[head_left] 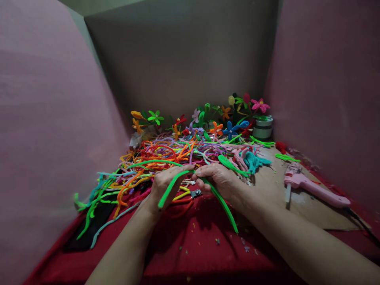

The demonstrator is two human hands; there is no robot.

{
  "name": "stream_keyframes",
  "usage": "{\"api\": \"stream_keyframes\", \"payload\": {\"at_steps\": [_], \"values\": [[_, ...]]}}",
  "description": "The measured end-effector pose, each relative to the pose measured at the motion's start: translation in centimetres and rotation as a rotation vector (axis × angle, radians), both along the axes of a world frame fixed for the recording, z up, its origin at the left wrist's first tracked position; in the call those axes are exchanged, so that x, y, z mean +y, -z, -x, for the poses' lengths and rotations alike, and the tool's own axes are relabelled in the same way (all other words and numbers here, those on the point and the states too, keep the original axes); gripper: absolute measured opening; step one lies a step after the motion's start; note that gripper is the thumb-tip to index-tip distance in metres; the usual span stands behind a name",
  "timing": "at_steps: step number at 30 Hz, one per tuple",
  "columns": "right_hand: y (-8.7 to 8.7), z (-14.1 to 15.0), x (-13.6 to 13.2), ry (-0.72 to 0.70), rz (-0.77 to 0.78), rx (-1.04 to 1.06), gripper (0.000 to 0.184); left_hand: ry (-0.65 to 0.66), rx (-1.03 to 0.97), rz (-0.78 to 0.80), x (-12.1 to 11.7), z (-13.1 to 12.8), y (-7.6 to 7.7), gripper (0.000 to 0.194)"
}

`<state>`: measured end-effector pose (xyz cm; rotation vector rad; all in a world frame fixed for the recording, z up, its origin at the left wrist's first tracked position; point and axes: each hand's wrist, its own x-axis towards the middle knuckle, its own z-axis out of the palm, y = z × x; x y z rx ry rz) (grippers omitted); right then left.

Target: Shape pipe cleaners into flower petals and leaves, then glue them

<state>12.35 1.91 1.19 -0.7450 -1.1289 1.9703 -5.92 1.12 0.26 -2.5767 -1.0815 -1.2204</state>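
Observation:
A bright green pipe cleaner (224, 208) is pinched between my left hand (164, 185) and my right hand (219, 180). It arches over the fingers, with one end hanging at the left hand and a longer end drooping below the right. The fingertips of both hands meet near its middle; their exact grip is partly hidden. Just beneath the hands lie wire cutters (195, 193) with yellow and orange handles. Behind them spreads a tangled heap of coloured pipe cleaners (160, 152). A green looped leaf shape (230, 164) rests beyond the right hand.
A pink glue gun (319, 190) lies on a cardboard sheet (267, 194) at the right, its cord trailing off. Several pipe-cleaner flowers (230, 130) and a small striped pot (263, 127) stand at the back. Small scraps dot the red cloth (178, 253). Pink walls (44, 118) flank both sides.

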Motion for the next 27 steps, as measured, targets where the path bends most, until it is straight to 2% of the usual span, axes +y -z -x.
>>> {"api": "stream_keyframes", "payload": {"at_steps": [3, 6, 10, 13, 15, 17, 19, 22, 24, 27], "values": [[0.3, 0.0, 0.1, -0.010, -0.010, -0.025, 0.012, -0.055, 0.144, -0.014, -0.5, 0.2, -0.7, 0.031], [0.3, -0.1, 0.2, -0.026, -0.043, -0.060, 0.012, -0.037, 0.141, 0.035, -0.9, 0.0, -1.3, 0.028], [-0.2, 0.0, -0.2, 0.033, -0.157, -0.145, 0.011, 0.011, 0.016, 0.139, -1.0, -0.6, -1.2, 0.022], [-0.5, 0.2, -0.6, 0.128, -0.287, -0.280, 0.011, -0.032, -0.189, 0.301, -1.4, -1.5, -1.4, 0.012], [-0.6, 0.4, -1.1, 0.233, -0.475, -0.425, 0.016, -0.099, -0.368, 0.486, -1.7, -2.3, -1.9, 0.011], [-0.4, 0.5, -1.6, 0.390, -0.770, -0.638, 0.021, -0.123, -0.535, 0.719, -1.9, -3.1, -2.5, 0.019], [-0.1, 0.7, -2.2, 0.525, -1.079, -0.853, 0.021, -0.089, -0.691, 0.914, -1.9, -3.6, -2.9, 0.023], [0.2, 0.8, -2.9, 0.557, -1.390, -1.054, 0.019, 0.014, -0.884, 1.154, -1.8, -3.8, -3.2, 0.025], [0.3, 0.8, -3.2, 0.543, -1.470, -1.121, 0.019, 0.044, -0.946, 1.243, -1.7, -3.7, -3.1, 0.025], [0.2, 0.8, -3.1, 0.509, -1.411, -1.150, 0.021, 0.041, -0.935, 1.216, -1.6, -3.4, -2.9, 0.026]]}}
